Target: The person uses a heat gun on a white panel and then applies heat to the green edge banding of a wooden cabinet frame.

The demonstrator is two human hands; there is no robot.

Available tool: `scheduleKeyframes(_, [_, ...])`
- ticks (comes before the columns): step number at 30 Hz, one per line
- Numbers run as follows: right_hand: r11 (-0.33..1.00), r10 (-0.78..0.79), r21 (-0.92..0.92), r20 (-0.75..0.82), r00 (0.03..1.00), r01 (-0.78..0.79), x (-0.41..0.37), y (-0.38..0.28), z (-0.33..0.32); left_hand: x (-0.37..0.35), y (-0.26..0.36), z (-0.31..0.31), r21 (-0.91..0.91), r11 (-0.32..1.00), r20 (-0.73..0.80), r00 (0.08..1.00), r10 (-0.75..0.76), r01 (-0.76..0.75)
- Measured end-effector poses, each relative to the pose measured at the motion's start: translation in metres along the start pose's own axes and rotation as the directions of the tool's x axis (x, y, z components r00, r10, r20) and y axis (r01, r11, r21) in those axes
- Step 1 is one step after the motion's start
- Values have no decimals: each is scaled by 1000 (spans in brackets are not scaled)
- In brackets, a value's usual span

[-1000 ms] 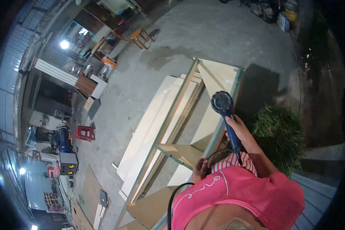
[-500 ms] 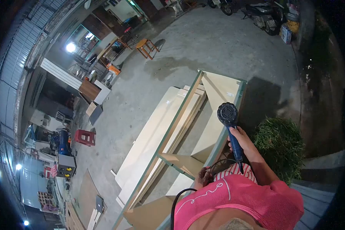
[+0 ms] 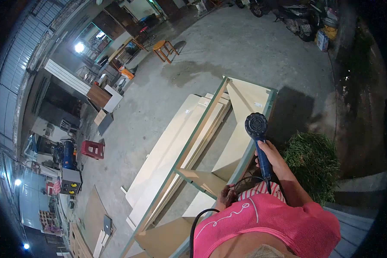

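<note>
My right hand [image 3: 266, 155] is wrapped round the blue handle of a corded electric sander [image 3: 256, 125]. Its round black head lies over the green edge of a long cream cabinet frame [image 3: 241, 172]; the underside is hidden. Low by my body, my left hand [image 3: 226, 198] is closed at the black power cord [image 3: 198, 219], beside the near edge of the frame. The cord loops from the handle's end towards that hand. Inside the frame, a divider [image 3: 198, 181] and angled panels are visible.
Cream boards [image 3: 167, 142] lie on the concrete floor beyond the frame. A heap of cut grass [image 3: 311, 161] stands at my right. Farther off are a red plastic stool [image 3: 93, 149], a wooden stool [image 3: 165, 48], a blue machine [image 3: 67, 154] and parked motorbikes [image 3: 296, 19].
The sander stays over the same edge in my right hand, with only a very slight shift. My left hand stays low by the frame. The view has tilted slightly.
</note>
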State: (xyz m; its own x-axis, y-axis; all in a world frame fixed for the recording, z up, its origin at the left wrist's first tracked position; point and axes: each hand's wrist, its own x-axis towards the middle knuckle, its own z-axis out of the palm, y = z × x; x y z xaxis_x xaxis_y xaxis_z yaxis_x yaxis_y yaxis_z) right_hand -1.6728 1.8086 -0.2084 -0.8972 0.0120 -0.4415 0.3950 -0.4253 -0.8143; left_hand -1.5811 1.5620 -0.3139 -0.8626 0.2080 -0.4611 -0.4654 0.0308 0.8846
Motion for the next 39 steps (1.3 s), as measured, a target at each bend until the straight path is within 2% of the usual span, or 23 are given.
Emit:
scheduleKeyframes(3, [1000, 7, 2, -21, 1000, -6, 0, -1, 1, -3, 3, 1, 17, 1000, -32, 999, -25, 25])
scheduleKeyframes(6, [1000, -9, 2, 6, 1000, 9, 2, 0, -1, 2, -7, -2, 0, 1000, -10, 1000, 13, -13])
scheduleKeyframes(8, [1000, -7, 2, 3, 1000, 7, 0, -3, 0, -3, 4, 1, -91, 994, -11, 998, -64, 62])
scheduleKeyframes(12, [1000, 1, 4, 0, 1000, -1, 0, -3, 0, -1, 3, -1, -72, 995, 9, 998, -63, 63])
scheduleKeyframes(18, [1000, 17, 23, -4, 1000, -17, -4, -8, 0, 4, -9, -4, 16, 1000, -15, 1000, 11, -11])
scheduleKeyframes(20, [999, 0, 41, 22, 1000, -1, 0, -6, -2, 3, -8, -3, 113, 994, -52, 999, 4, 2])
scheduleKeyframes(23, [1000, 3, 27, 13, 1000, -3, -1, -8, -1, 8, -16, -6, 164, 986, -45, 998, 46, -38])
scheduleKeyframes(29, [999, 35, -6, -9, 999, -35, 1, -5, -4, 3, -10, -4, 96, 994, -28, 998, -57, 59])
scheduleKeyframes(33, [1000, 2, 5, 20, 1000, -2, -3, -6, -4, 0, -7, 2, 66, 996, -59, 997, -53, 57])
scheduleKeyframes(35, [999, -16, 32, 35, 999, 15, -3, -7, -4, -1, -1, 6, -29, 1000, -33, 999, -3, 2])
scheduleKeyframes(39, [1000, 1, 29, 40, 999, -2, -1, -7, -7, 1, -1, 8, 10, 999, -20, 999, 44, -44])
